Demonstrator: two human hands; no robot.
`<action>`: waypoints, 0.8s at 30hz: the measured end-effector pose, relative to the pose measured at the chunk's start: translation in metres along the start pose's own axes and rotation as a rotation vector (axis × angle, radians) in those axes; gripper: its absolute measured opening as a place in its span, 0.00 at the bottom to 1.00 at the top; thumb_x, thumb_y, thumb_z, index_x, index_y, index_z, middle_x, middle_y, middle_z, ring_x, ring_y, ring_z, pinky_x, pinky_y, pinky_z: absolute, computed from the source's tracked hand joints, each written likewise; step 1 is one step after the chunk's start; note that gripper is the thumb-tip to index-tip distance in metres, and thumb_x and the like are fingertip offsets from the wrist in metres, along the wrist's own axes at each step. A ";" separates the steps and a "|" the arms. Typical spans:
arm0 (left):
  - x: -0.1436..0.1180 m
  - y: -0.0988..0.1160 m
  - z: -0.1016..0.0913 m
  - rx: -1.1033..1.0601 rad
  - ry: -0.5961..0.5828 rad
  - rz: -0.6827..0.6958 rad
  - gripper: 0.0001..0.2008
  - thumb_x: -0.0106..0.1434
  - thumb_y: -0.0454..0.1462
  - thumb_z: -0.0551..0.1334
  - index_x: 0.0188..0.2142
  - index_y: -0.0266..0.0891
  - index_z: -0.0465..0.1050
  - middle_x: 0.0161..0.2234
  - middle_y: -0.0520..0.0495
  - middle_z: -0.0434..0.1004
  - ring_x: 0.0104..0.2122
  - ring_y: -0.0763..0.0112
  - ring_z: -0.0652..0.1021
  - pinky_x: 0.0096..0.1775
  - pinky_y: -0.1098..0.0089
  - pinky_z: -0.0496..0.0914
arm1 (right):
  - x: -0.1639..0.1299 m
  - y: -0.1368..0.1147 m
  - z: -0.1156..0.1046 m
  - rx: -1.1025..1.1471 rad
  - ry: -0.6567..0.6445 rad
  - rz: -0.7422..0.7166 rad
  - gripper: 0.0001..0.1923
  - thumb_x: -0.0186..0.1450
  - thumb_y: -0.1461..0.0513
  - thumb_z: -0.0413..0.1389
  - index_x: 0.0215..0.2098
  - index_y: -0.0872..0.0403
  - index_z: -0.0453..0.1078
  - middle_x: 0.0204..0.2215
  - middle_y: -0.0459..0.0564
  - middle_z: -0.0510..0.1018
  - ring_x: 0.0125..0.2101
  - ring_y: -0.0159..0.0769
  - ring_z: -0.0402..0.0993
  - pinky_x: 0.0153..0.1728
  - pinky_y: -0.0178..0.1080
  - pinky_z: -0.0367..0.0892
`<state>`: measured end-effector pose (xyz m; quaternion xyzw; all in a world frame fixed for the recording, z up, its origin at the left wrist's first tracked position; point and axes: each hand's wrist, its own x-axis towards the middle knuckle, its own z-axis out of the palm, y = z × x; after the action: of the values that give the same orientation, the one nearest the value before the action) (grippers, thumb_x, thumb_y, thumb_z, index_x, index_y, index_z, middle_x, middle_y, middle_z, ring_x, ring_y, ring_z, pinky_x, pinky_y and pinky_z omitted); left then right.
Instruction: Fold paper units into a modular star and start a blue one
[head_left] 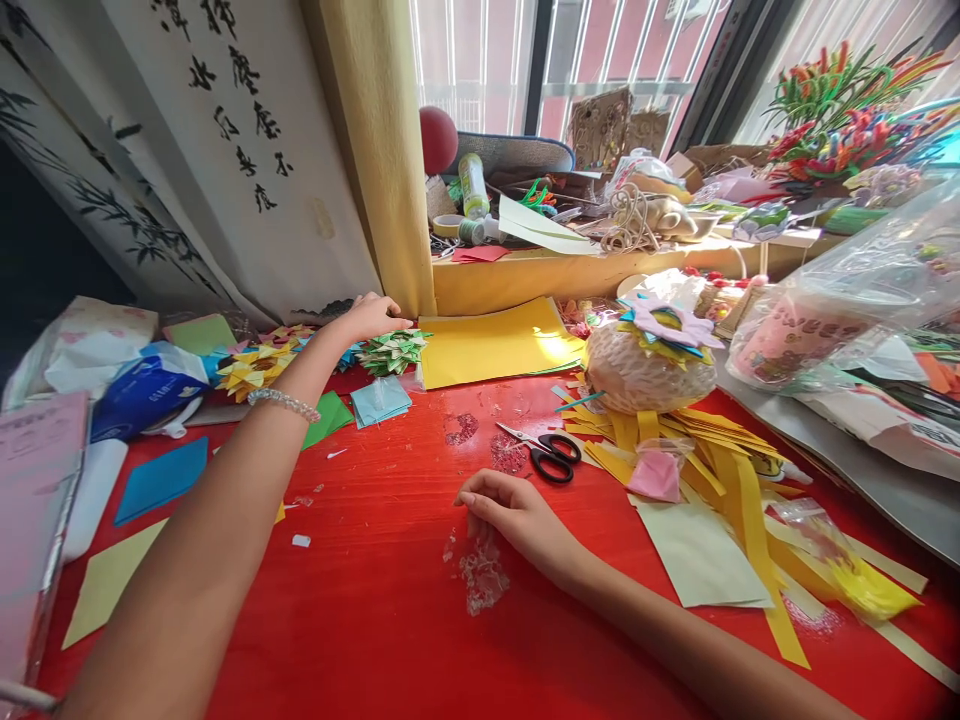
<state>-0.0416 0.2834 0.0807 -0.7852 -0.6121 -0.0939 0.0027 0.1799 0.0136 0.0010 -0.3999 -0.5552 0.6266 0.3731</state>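
- Nearest the camera: left forearm crossing the red counter point(360, 620) from the near left corner, bead bracelet point(285, 403) on the wrist.
- Left hand point(371, 315) stretched to the far edge of the counter, fingers curled loosely down beside the green folded paper flower point(391, 350); touching or only just beside it, cannot tell; nothing visibly clasped.
- Right hand point(514, 515) resting near the middle of the counter, fingers bent, tips pressing on a scrap of crumpled clear tape point(484, 575); not lifted, not truly gripped.
- Scissors point(551, 455) lying just beyond the right hand, blades closed, toward the yellow paper strips point(720, 470).
- Likely trouble: long reach of the left arm sweeping over the yellow folded flowers point(251, 365) and loose coloured squares point(379, 400), dragging or crushing them.
- Sticky tape liable to cling to the fingertips or pick up paper scraps.
- Sideways slide of the right hand likely to knock the scissors into the strips.
- Yellow sheet point(491, 345) at the far edge close enough to the flower to shift with it.
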 end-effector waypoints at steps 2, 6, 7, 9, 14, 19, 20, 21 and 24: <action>0.000 -0.007 0.004 -0.056 0.046 0.040 0.25 0.54 0.51 0.53 0.44 0.38 0.71 0.49 0.41 0.68 0.51 0.53 0.64 0.52 0.59 0.56 | 0.000 -0.001 0.001 0.007 0.006 0.007 0.07 0.60 0.59 0.51 0.28 0.55 0.64 0.18 0.43 0.67 0.19 0.27 0.62 0.21 0.30 0.58; -0.001 -0.018 0.020 -0.215 0.053 0.138 0.18 0.55 0.47 0.52 0.35 0.41 0.75 0.44 0.47 0.73 0.48 0.63 0.68 0.51 0.69 0.58 | 0.002 -0.001 0.002 0.014 0.024 0.026 0.09 0.60 0.58 0.52 0.28 0.56 0.64 0.17 0.42 0.67 0.18 0.27 0.61 0.21 0.31 0.57; -0.002 -0.021 0.024 -0.256 0.062 0.139 0.17 0.54 0.48 0.53 0.30 0.41 0.76 0.42 0.47 0.74 0.47 0.63 0.69 0.51 0.69 0.58 | 0.002 -0.001 0.002 0.015 0.034 0.031 0.09 0.60 0.57 0.52 0.29 0.56 0.64 0.17 0.42 0.67 0.18 0.27 0.61 0.21 0.31 0.57; -0.007 -0.027 0.030 -0.342 0.109 0.121 0.19 0.54 0.49 0.54 0.24 0.40 0.75 0.41 0.46 0.75 0.48 0.61 0.68 0.52 0.69 0.57 | 0.001 -0.004 0.001 0.019 0.060 0.021 0.10 0.61 0.56 0.51 0.29 0.56 0.64 0.17 0.42 0.67 0.18 0.27 0.61 0.21 0.31 0.58; -0.021 -0.043 0.039 -0.629 0.303 -0.038 0.31 0.61 0.52 0.38 0.35 0.36 0.73 0.41 0.42 0.75 0.42 0.63 0.73 0.45 0.67 0.64 | 0.023 -0.028 -0.007 -0.068 0.204 -0.101 0.11 0.60 0.56 0.52 0.29 0.56 0.65 0.18 0.43 0.67 0.20 0.27 0.62 0.22 0.32 0.59; -0.020 -0.054 0.044 -0.897 0.426 -0.193 0.30 0.62 0.53 0.37 0.41 0.36 0.69 0.45 0.40 0.73 0.45 0.66 0.72 0.44 0.67 0.66 | 0.128 -0.069 -0.022 -0.183 0.328 -0.200 0.11 0.56 0.56 0.53 0.30 0.56 0.68 0.29 0.50 0.72 0.32 0.34 0.68 0.29 0.35 0.63; -0.020 -0.054 0.046 -0.938 0.445 -0.215 0.31 0.62 0.53 0.37 0.42 0.36 0.68 0.46 0.39 0.72 0.45 0.66 0.72 0.44 0.67 0.66 | 0.155 -0.074 -0.027 -0.186 0.362 -0.212 0.12 0.55 0.56 0.54 0.31 0.56 0.69 0.33 0.51 0.73 0.35 0.36 0.68 0.32 0.36 0.63; -0.020 -0.054 0.047 -0.975 0.460 -0.234 0.31 0.62 0.53 0.35 0.42 0.35 0.68 0.46 0.38 0.72 0.46 0.66 0.72 0.44 0.66 0.66 | 0.180 -0.076 -0.031 -0.182 0.388 -0.217 0.12 0.55 0.55 0.54 0.32 0.56 0.69 0.36 0.52 0.73 0.38 0.37 0.67 0.35 0.36 0.62; -0.026 -0.050 0.058 -1.057 0.494 -0.238 0.31 0.63 0.52 0.35 0.45 0.36 0.66 0.49 0.39 0.70 0.49 0.68 0.70 0.47 0.68 0.65 | 0.243 -0.071 -0.040 -0.130 0.423 -0.203 0.15 0.54 0.54 0.54 0.35 0.55 0.69 0.43 0.52 0.71 0.45 0.39 0.63 0.40 0.38 0.60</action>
<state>-0.0876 0.2781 0.0147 -0.5610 -0.5475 -0.5655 -0.2566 0.1209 0.2584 0.0479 -0.4874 -0.5413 0.4512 0.5157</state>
